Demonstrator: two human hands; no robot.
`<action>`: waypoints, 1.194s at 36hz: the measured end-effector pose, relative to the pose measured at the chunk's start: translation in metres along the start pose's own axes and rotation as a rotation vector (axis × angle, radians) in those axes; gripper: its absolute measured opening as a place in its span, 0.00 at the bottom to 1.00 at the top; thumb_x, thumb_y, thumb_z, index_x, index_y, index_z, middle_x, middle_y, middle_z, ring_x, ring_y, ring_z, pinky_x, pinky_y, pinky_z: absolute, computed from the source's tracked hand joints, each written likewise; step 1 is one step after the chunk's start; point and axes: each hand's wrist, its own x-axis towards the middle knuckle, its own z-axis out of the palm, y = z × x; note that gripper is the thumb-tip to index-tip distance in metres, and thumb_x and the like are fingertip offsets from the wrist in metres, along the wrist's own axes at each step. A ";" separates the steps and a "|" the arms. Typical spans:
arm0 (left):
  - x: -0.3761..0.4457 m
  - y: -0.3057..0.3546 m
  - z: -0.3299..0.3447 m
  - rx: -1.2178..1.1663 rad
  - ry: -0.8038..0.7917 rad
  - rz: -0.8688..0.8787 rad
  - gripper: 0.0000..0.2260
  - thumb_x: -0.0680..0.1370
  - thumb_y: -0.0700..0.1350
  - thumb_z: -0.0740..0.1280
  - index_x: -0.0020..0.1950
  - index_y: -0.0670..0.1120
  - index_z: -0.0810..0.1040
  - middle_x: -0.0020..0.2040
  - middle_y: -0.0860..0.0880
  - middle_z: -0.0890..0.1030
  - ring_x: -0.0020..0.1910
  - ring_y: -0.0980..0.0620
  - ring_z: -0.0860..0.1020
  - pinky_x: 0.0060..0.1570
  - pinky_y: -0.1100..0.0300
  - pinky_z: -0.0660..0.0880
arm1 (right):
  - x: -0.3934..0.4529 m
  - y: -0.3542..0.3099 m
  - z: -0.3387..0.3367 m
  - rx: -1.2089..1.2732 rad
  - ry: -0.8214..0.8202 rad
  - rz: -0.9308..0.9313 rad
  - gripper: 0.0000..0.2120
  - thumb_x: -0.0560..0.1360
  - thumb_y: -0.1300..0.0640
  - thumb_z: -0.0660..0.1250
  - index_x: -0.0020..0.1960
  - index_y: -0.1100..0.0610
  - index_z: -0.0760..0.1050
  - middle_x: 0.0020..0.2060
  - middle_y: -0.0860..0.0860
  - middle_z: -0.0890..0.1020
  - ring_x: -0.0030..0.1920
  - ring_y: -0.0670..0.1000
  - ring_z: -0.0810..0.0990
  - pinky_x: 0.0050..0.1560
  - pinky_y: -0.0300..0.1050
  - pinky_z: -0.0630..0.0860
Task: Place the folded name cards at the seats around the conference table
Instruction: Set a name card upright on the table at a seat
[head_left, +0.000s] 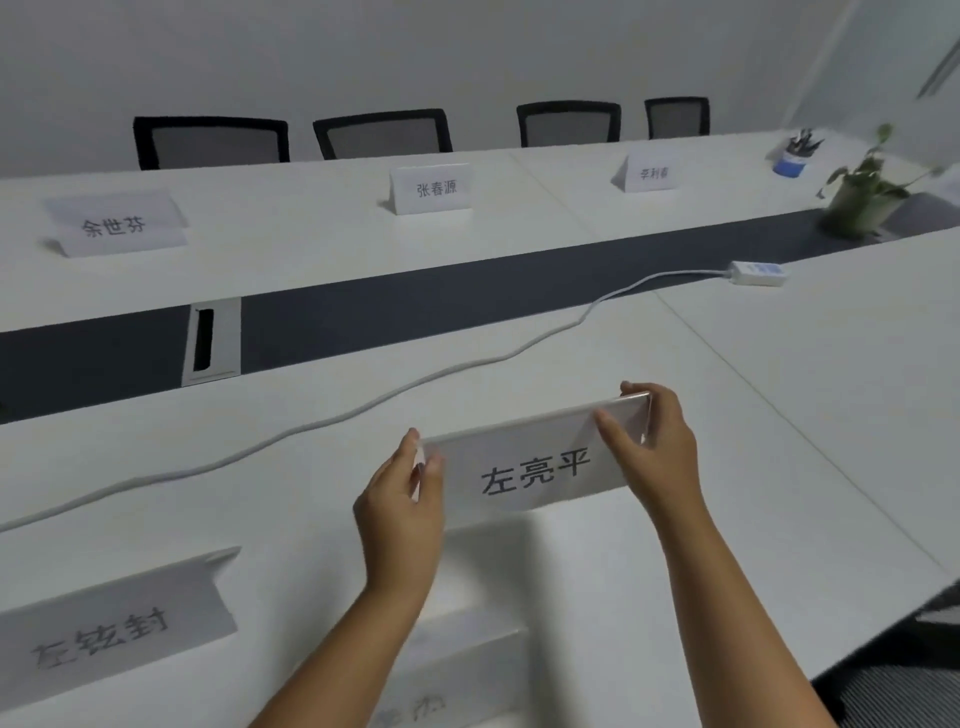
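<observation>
The step in hand looks like the setting-down of 1 folded name card (535, 465) at a near-side seat: the left hand (402, 512) pinches its left end between thumb and fingers, and the right hand (652, 444) grips its right end, thumb on the printed face and fingers curled over the top fold. The card is held near the front edge of the worktop (779, 395), its lower edge at or just above the surface; I cannot tell whether it is touching yet. The next move, as I judge it, calls for seating both flaps flat so the card stands like a tent, squaring it to the edge, then letting go at both ends together so it does not tip. Another card (111, 629) already stands to the left on the near side, and 3 more stand along the far side: 1 at the left (117, 224), 1 in the middle (432, 188) and 1 at the right (649, 172), each before a black mesh chair (382, 134). The surface is white with a dark strip (415, 306) down the middle, a cable hatch (212, 340) set in it, and a white power strip (757, 273) whose cord (363, 405) trails across just beyond the hands. A potted plant (865, 187) and a pen cup (795, 153) stand at the far right, and the wall behind is plain and pale.
</observation>
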 end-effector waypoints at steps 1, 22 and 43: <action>0.008 -0.003 0.013 0.012 -0.049 -0.019 0.16 0.75 0.37 0.63 0.63 0.38 0.71 0.60 0.45 0.76 0.53 0.56 0.72 0.49 0.77 0.66 | 0.008 0.009 -0.003 -0.014 0.012 0.018 0.28 0.62 0.47 0.62 0.59 0.57 0.68 0.52 0.46 0.72 0.49 0.48 0.72 0.38 0.25 0.66; 0.025 -0.045 0.131 0.241 -0.352 -0.189 0.11 0.70 0.39 0.70 0.50 0.37 0.80 0.50 0.42 0.82 0.50 0.47 0.79 0.51 0.61 0.71 | 0.082 0.156 -0.025 0.070 -0.118 0.345 0.27 0.72 0.57 0.66 0.69 0.54 0.63 0.67 0.50 0.70 0.67 0.50 0.68 0.65 0.43 0.63; 0.041 -0.044 0.154 0.126 -0.389 -0.192 0.13 0.70 0.36 0.69 0.55 0.37 0.78 0.53 0.41 0.81 0.47 0.53 0.77 0.53 0.62 0.69 | 0.104 0.179 -0.031 0.162 -0.064 0.337 0.19 0.72 0.59 0.66 0.62 0.53 0.69 0.58 0.45 0.73 0.57 0.46 0.71 0.57 0.38 0.64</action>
